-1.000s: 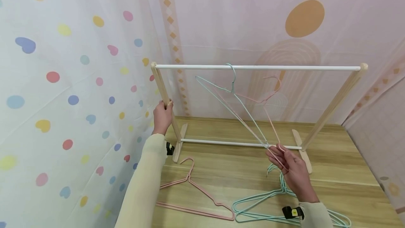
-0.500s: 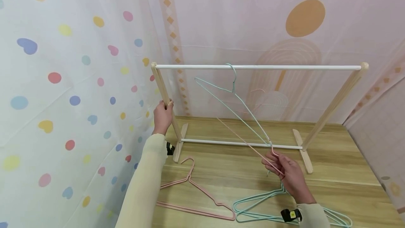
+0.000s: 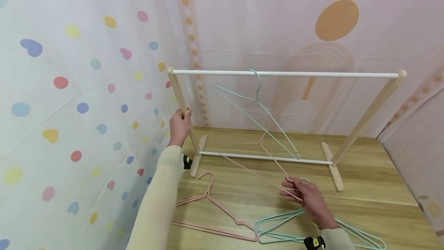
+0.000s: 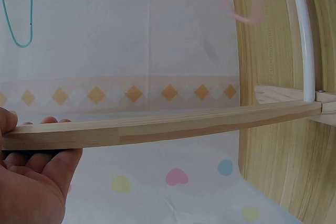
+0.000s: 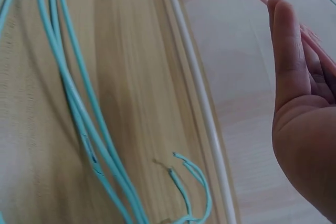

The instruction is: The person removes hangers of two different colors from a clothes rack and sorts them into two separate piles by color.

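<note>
My left hand grips the left wooden post of a small clothes rack, fingers wrapped round it. In my right hand a pink clothes hanger is held by one end, thumb and fingers on its wire; its hook points up and away, below the rack's top rail. A mint-green hanger hangs from that rail by its hook. Beneath the right hand lie several mint-green hangers, partly hidden by hand and sleeve in the head view.
Pink hangers lie on the wooden table at the front, left of the green ones. The rack's lower white bar runs low between its feet, with the right post far right. Patterned curtains close the back and sides.
My right hand has drawn the pink hanger down and toward me, away from the hanging green one. The left hand keeps its grip on the post.
</note>
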A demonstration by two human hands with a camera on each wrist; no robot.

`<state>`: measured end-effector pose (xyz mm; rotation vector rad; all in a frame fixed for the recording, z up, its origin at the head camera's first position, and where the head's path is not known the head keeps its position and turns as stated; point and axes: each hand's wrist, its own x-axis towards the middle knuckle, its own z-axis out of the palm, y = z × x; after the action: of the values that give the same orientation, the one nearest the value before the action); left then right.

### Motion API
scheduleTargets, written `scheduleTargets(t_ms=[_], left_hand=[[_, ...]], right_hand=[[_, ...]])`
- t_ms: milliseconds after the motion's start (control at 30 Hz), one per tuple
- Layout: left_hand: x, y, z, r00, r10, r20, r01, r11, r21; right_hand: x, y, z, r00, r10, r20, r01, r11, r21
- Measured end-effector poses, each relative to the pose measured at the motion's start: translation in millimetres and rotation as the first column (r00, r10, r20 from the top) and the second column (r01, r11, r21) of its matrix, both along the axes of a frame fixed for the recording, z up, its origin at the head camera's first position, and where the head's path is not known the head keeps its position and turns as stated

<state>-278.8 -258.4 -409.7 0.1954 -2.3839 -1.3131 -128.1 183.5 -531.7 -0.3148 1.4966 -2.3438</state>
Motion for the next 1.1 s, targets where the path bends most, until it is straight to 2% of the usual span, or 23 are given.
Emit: scheduleTargets(t_ms=[267,500,1100], left_hand=[[1.0,-1,-0.7,1.000,0.019,0.004,-0.019,1.000,-0.013],[-0.1,0,-1.8,1.000,0.011,-0.019,-0.011,1.000,-0.018],[-0.5,1,-1.4,1.000,0.023,-0.013,-0.024,1.000,-0.017]], right_hand=[[7.3,-23,-13.0,0.990,0.132,0.042,-0.133,0.991,0.022],[13.3,-38,-19.1,0.971,0.237,0.029,-0.238,0.971,0.015],[26.1,-69,-22.8,0.940,0.339,0.021,-0.340,0.941,0.002]])
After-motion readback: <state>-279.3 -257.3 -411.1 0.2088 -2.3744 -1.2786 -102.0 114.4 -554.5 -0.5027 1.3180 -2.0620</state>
